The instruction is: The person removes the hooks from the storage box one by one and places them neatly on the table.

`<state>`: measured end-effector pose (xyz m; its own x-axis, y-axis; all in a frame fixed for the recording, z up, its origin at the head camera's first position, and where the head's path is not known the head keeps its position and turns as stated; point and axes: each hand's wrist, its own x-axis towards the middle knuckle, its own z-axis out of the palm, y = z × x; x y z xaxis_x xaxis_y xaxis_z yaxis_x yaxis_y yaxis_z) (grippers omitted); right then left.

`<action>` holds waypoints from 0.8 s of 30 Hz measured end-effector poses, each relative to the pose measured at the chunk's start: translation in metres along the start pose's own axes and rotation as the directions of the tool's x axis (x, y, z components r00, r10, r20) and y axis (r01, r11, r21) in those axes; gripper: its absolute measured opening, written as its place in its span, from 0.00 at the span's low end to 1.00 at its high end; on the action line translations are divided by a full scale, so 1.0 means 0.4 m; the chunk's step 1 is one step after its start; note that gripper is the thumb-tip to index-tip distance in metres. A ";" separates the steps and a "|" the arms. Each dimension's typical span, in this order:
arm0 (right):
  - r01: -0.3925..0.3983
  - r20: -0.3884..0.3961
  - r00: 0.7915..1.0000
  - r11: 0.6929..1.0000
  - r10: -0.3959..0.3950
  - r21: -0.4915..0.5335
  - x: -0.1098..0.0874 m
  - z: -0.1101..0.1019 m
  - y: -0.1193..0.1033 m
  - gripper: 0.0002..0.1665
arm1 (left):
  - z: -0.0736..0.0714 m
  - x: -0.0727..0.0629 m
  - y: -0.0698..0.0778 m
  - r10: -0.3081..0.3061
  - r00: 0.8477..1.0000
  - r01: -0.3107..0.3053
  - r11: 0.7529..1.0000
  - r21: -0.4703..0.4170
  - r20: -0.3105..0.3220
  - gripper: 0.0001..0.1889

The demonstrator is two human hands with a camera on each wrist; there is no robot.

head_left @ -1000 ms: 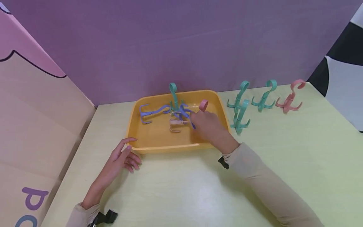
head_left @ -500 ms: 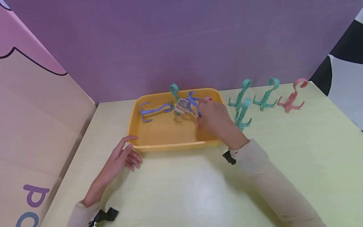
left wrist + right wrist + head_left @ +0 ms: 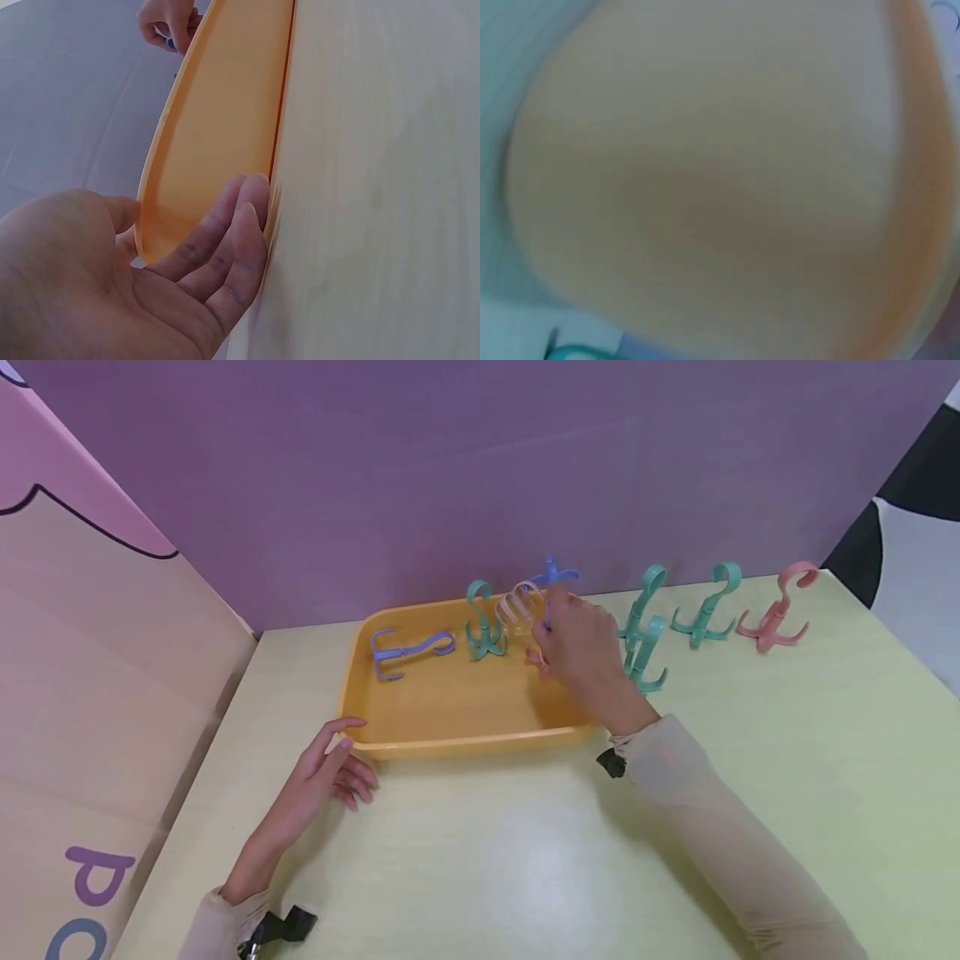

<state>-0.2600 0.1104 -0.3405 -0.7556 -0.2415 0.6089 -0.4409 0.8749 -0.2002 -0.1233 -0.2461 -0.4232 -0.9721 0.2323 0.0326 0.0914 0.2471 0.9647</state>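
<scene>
In the head view, my left hand (image 3: 315, 781) holds the near left corner of a yellow tray (image 3: 465, 747), one finger over the rim and others outside. My right hand (image 3: 588, 647) grips a blue multi-prong hook (image 3: 553, 573), prongs up, above the tray's far right corner. Beside it is a blurred pale pink hook (image 3: 517, 603); whether it hangs from the blue one I cannot tell. A green hook (image 3: 486, 631) stands in the tray and a purple-blue hook (image 3: 408, 650) lies at its left. A pink hook (image 3: 537, 660) is mostly hidden below my right hand.
On the table right of the tray stand green hooks (image 3: 703, 610) and a pink hook (image 3: 772, 618). One green hook (image 3: 647, 656) is partly behind my right hand. A purple wall panel (image 3: 450, 485) rises directly behind the tray.
My right hand has lifted the blue hook up and right from among the others. The pale pink hook has shifted up and right; the green one now shows fully. My left hand stays put.
</scene>
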 end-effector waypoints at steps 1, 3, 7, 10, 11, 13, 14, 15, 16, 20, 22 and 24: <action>-0.005 -0.003 1.000 1.000 0.005 0.029 0.003 -0.002 0.010 0.15 | 0.000 0.000 0.000 0.002 1.000 -0.002 1.000 0.002 0.003 0.24; -0.003 0.044 0.999 0.996 -0.001 0.090 0.008 -0.012 0.029 0.14 | -0.001 -0.001 0.000 0.011 1.000 -0.011 1.000 0.003 0.011 0.24; 0.013 0.186 0.982 0.986 -0.044 0.164 0.022 -0.044 0.046 0.18 | -0.008 -0.005 0.003 0.020 1.000 -0.020 1.000 0.008 0.017 0.23; 0.007 0.241 0.969 0.987 -0.046 0.161 0.028 -0.059 0.043 0.20 | -0.011 -0.007 0.005 0.015 1.000 -0.015 1.000 0.009 0.009 0.23; 0.000 0.254 0.966 0.988 -0.040 0.156 0.029 -0.060 0.040 0.20 | -0.011 -0.009 0.005 0.013 1.000 -0.013 1.000 0.009 0.005 0.23; -0.002 0.268 0.963 0.989 -0.037 0.145 0.031 -0.056 0.033 0.21 | -0.011 -0.011 0.005 0.014 1.000 -0.014 1.000 0.010 0.002 0.23; 0.008 0.266 0.963 0.990 -0.045 0.138 0.031 -0.053 0.031 0.22 | -0.010 -0.012 0.005 0.013 1.000 -0.013 1.000 0.010 0.003 0.23; 0.011 0.266 0.963 0.991 -0.047 0.134 0.030 -0.051 0.029 0.22 | -0.009 -0.013 0.005 0.014 1.000 -0.014 1.000 0.010 0.005 0.23; 0.013 0.259 0.965 0.991 -0.047 0.131 0.030 -0.049 0.028 0.22 | -0.008 -0.013 0.005 0.017 1.000 -0.017 1.000 0.011 0.009 0.23; 0.042 0.162 0.985 0.988 -0.066 0.147 0.028 -0.067 0.020 0.21 | -0.004 -0.013 0.008 0.017 1.000 -0.017 1.000 0.015 0.014 0.23; 0.053 0.112 0.991 0.981 -0.075 0.187 0.030 -0.087 0.016 0.20 | -0.003 -0.013 0.011 0.016 1.000 -0.016 1.000 0.020 0.007 0.23; 0.074 0.073 0.993 0.970 -0.093 0.233 0.033 -0.109 0.012 0.19 | -0.003 -0.014 0.013 0.010 1.000 -0.010 1.000 0.022 -0.003 0.23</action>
<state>-0.2509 0.1299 -0.3000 -0.7445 -0.3519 0.5673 -0.5961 0.7330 -0.3276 -0.1176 -0.2471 -0.4180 -0.9718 0.2317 0.0434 0.1060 0.2652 0.9583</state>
